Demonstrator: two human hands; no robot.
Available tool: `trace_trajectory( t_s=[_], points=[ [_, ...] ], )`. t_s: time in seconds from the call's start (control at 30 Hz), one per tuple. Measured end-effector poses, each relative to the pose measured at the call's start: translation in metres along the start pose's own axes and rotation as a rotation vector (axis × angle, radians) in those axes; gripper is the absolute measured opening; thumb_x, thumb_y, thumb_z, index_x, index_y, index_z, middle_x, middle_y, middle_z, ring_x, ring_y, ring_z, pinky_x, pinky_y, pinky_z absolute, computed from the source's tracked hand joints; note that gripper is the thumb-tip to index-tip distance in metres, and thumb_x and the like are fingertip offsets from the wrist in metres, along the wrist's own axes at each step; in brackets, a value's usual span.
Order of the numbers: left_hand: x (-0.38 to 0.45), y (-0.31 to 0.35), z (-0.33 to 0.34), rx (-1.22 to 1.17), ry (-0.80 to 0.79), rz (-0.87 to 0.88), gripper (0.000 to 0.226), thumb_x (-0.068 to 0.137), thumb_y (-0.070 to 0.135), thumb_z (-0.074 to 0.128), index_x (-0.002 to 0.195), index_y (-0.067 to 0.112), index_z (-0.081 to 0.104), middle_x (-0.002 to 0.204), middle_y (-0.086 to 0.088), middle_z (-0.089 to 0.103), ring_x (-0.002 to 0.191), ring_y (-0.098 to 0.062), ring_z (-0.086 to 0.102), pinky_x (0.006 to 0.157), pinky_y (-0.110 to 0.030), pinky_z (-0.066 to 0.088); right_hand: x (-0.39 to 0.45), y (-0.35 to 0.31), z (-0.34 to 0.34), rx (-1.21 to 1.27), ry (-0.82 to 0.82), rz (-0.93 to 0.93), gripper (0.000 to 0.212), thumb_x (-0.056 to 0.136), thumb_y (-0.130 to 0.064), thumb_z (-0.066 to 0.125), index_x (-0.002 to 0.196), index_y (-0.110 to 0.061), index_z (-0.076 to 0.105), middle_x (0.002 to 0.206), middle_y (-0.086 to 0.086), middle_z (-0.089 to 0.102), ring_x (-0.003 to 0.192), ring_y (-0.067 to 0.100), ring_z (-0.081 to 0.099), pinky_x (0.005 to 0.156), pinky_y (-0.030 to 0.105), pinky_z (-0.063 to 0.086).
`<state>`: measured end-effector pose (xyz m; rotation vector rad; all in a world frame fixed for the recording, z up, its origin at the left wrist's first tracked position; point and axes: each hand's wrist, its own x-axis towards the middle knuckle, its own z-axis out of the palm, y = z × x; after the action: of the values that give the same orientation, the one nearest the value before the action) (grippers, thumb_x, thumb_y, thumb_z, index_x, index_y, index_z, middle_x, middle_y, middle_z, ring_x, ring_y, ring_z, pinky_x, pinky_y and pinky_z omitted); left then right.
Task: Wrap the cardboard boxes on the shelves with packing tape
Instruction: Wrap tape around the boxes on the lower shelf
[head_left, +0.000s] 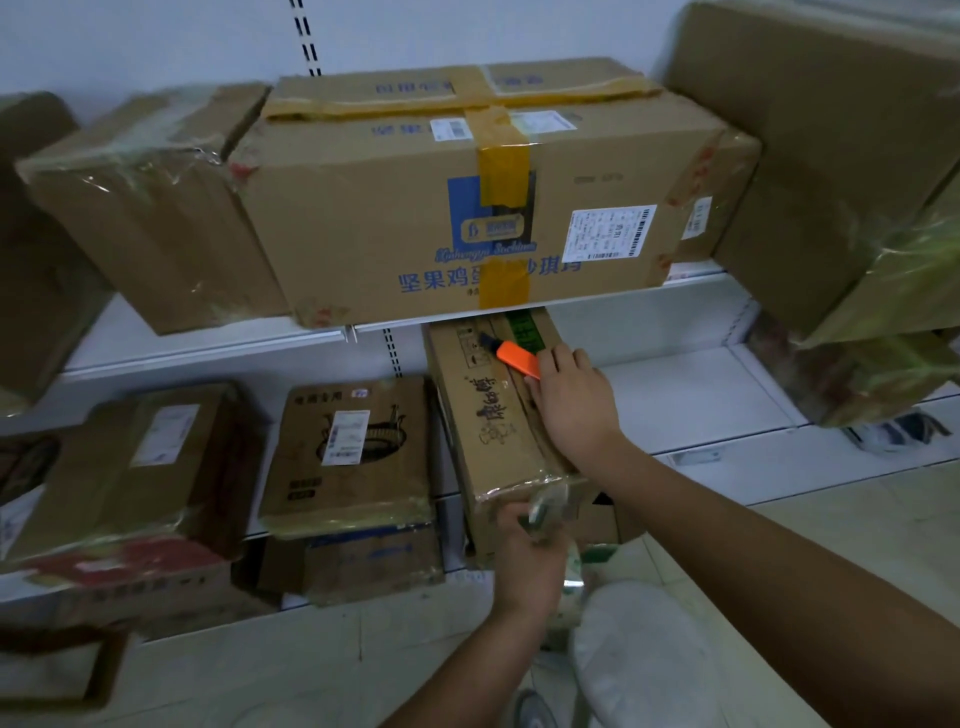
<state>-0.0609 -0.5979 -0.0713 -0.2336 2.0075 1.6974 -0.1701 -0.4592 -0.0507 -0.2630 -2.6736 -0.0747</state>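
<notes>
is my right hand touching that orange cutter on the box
Touching. The head view shows the right hand with its fingers closed round the near end of the orange cutter, over the narrow box.

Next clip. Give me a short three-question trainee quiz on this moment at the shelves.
1. True or false: the right hand holds an orange cutter.
2. The left hand grips what? A) marker B) roll of clear tape C) label
3. Which box is being worked on?

Key:
1. True.
2. B.
3. The long box jutting out from the lower shelf, under the big yellow-taped box.
</notes>
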Motion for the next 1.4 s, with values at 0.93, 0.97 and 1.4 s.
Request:
trace_trajectory(
  t_s=[0.93, 0.97, 1.4],
  points=[
    [0.045, 0.000, -0.020, -0.223, -0.061, 0.186, 0.013, 0.098, 0.017, 0.061, 0.111, 0.019, 0.061, 0.095, 0.007, 0.071, 0.077, 0.002, 0.068, 0.062, -0.014, 0.047, -0.082, 0.029, -0.111, -0.022, -0.558, -0.349, 0.064, 0.093, -0.063, 0.005, 0.139, -0.033, 0.038, 0.071, -0.009, 0.045, 0.067, 0.014, 0.050, 0.060, 0.031, 0.036],
    [0.045, -0.001, -0.021, -0.218, -0.067, 0.179, 0.016, 0.097, 0.020, 0.062, 0.112, 0.026, 0.062, 0.101, 0.011, 0.072, 0.085, 0.002, 0.067, 0.068, -0.016, 0.046, -0.081, 0.025, -0.109, -0.020, -0.564, -0.363, 0.064, 0.093, -0.064, 0.006, 0.136, -0.033, 0.041, 0.069, -0.009, 0.042, 0.066, 0.013, 0.048, 0.059, 0.030, 0.036],
    [0.044, -0.006, -0.029, -0.234, -0.057, 0.070, 0.012, 0.095, 0.014, 0.064, 0.092, 0.010, 0.054, 0.100, -0.009, 0.073, 0.073, -0.037, 0.073, 0.054, -0.036, 0.058, -0.082, 0.065, -0.111, -0.232, -0.598, -0.179, 0.047, 0.100, -0.062, 0.025, 0.127, -0.031, 0.048, 0.082, -0.007, 0.056, 0.069, 0.013, 0.055, 0.064, 0.025, 0.045]
  ],
)
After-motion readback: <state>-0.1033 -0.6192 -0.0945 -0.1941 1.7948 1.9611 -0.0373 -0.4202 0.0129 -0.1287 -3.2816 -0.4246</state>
